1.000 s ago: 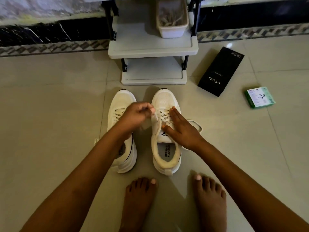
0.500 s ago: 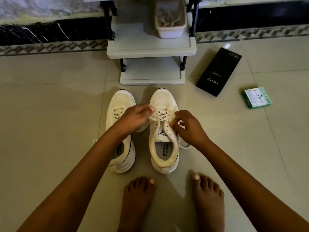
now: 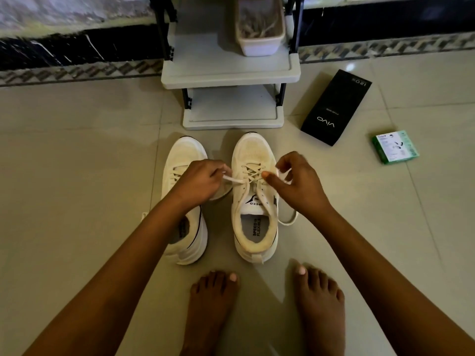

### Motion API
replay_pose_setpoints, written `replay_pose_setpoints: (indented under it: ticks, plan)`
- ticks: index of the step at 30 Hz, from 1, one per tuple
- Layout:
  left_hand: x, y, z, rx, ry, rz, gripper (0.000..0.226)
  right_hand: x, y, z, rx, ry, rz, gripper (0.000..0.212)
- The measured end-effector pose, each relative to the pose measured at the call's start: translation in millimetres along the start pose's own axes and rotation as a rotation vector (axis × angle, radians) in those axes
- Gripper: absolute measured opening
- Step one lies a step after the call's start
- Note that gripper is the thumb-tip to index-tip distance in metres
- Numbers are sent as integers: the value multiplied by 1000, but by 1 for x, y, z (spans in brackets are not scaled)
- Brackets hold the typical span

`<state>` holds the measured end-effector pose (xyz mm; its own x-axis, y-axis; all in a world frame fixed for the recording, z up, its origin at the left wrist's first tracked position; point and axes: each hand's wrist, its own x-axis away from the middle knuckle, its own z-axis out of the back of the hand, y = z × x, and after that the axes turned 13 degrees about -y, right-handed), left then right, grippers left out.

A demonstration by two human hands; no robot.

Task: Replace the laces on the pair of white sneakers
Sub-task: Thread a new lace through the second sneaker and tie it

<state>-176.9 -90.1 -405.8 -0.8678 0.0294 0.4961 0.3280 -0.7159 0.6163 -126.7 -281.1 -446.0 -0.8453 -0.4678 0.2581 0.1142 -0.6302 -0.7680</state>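
- Two white sneakers sit side by side on the tiled floor (image 3: 77,176), toes pointing away from the person toward the grey shoe rack (image 3: 231,73), heels toward the bare feet (image 3: 318,304); their long axes run near parallel, front to back.
- The right sneaker (image 3: 254,201) sits upright and open to view: cream mesh toe, crisscrossed lace (image 3: 253,172) over the tongue, an insole reading "SPEED FLEXIBLE".
- The left sneaker (image 3: 183,155) is half hidden: the left forearm crosses its heel and collar, and the hand covers most of its lacing.
- The left hand (image 3: 203,179) has its grip curled, pinching one lace end that stretches taut to the right sneaker's eyelets.
- The right hand (image 3: 295,181) is curled too, thumb tip by the upper eyelets, fingers pinching a pale strand; just how the strand lies in that grip is hard to make out.
- A loose loop of lace (image 3: 289,219) trails onto the floor beside the right sneaker, partly under the right wrist.
- Both sneakers look off-white in the dim light, with a dark trim line along the sole of the left one.
- On the rack's shelf stands a pale tub (image 3: 259,44), its top cut off by the frame edge, contents a blurry tangle.
- To the right lie a black box (image 3: 336,106) marked "vivo" and a small green box (image 3: 395,147), well apart from the shoes.
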Motion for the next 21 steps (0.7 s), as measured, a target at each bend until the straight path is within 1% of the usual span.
replay_pose_setpoints:
  ticks: [1,3,4,6,7,9,11,13,14,16,21]
  plan:
    - [0,-2,1,-5,-2,-7,28,1,-3,1,56,-86,3,37]
    - [-1,-3,0,34,14,-26,26,3,-7,-1,201,-274,-55,43]
    - [-1,-3,-1,69,26,-35,24,4,-7,-3,261,-322,-87,44]
    - [-2,-1,-3,119,42,-55,18,3,-8,-4,259,-323,-110,40]
    - [-4,0,-4,121,44,-64,17,3,-8,-3,220,-316,-112,35]
    - [-5,2,-7,52,57,-72,14,1,-6,3,113,-333,-128,25]
    - [-6,6,-13,0,95,-91,13,-1,-3,10,-93,-377,-169,20]
    - [-6,11,-22,65,122,-126,13,0,-1,15,-302,-430,-217,18]
    - [-5,14,-28,96,126,-145,11,1,1,17,-364,-451,-229,17]
    - [-6,17,-40,88,132,-161,6,1,3,19,-420,-469,-234,18]
    - [-11,14,-53,-1,162,-144,14,3,4,17,-492,-461,-249,18]
